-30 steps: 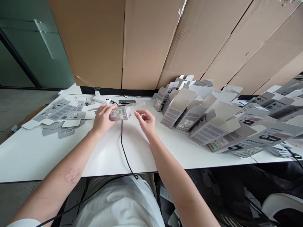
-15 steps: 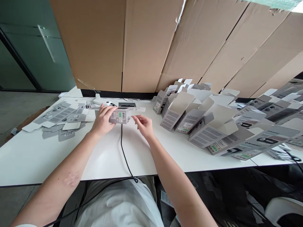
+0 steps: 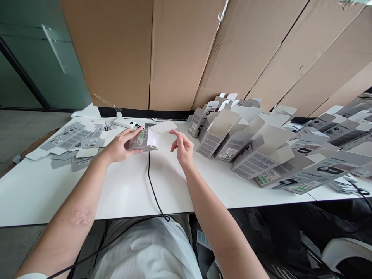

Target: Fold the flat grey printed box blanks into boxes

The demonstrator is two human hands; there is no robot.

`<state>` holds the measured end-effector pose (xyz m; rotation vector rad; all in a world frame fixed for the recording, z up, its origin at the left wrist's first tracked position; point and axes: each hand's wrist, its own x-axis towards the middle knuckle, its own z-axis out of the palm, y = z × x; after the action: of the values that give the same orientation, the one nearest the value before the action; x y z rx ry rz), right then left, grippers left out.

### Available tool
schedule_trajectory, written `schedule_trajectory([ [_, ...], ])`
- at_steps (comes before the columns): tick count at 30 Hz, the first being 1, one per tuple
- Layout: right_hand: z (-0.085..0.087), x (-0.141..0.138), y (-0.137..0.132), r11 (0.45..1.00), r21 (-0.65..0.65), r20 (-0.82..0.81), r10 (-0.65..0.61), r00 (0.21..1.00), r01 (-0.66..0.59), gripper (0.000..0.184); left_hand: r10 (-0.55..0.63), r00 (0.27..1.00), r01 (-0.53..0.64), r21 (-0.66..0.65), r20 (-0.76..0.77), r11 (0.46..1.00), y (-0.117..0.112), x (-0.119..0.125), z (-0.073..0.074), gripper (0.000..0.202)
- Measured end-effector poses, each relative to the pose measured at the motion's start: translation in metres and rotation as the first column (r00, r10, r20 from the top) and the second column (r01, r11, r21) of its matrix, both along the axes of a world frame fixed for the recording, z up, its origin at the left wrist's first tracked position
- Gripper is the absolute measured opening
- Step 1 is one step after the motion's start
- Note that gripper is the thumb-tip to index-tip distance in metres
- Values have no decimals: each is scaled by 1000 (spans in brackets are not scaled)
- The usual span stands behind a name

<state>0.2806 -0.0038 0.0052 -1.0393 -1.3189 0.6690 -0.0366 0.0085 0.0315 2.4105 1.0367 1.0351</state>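
A small grey-and-white cardboard box (image 3: 149,139) lies on its side, tilted, above the white table. My left hand (image 3: 120,145) is closed around its left part, thumb below and fingers along the top. From the box's right end a white flap (image 3: 164,127) sticks out, unfolded to the right. My right hand (image 3: 183,147) is just right of that flap, apart from the box. Its index finger and thumb stretch out, the other fingers half curled, and nothing shows in it. Under the box a black cable (image 3: 151,182) runs down to the table's front edge.
Several standing boxes with raised flaps (image 3: 247,143) crowd the table's right side. Flat, unfolded cartons (image 3: 72,139) are piled at the left. A white device (image 3: 124,122) sits behind my left hand. Tall brown cardboard (image 3: 180,54) closes off the back.
The box has turned so its right end faces me more, and its flap has swung up. My right hand has moved slightly right, away from the box, with its fingers loosened.
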Motion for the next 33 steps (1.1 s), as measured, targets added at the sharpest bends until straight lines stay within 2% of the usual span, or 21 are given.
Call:
schedule_trajectory([
  [4,0,-2,0,996,-56,-88,64,994,-69,82,-16,999,14,-63,-29,998,1,-7,3,89],
  [8,3,-3,0,992,-90,-135,72,988,-85,92,-52,995,41,-125,-82,991,2,-12,2,84],
  [14,4,-6,0,982,-135,-114,115,987,-130,82,-69,995,56,-162,-71,985,3,-12,-1,82],
  [21,5,-8,-2,977,-127,-132,155,979,-172,79,-12,1000,13,-211,3,977,11,-7,-11,93],
  [26,2,-8,-2,967,-146,-130,189,973,-208,77,2,999,7,-213,39,977,16,-10,-13,96],
  [33,5,-9,-6,904,-163,-225,355,907,-394,63,3,995,21,-248,98,969,15,-11,-10,97],
])
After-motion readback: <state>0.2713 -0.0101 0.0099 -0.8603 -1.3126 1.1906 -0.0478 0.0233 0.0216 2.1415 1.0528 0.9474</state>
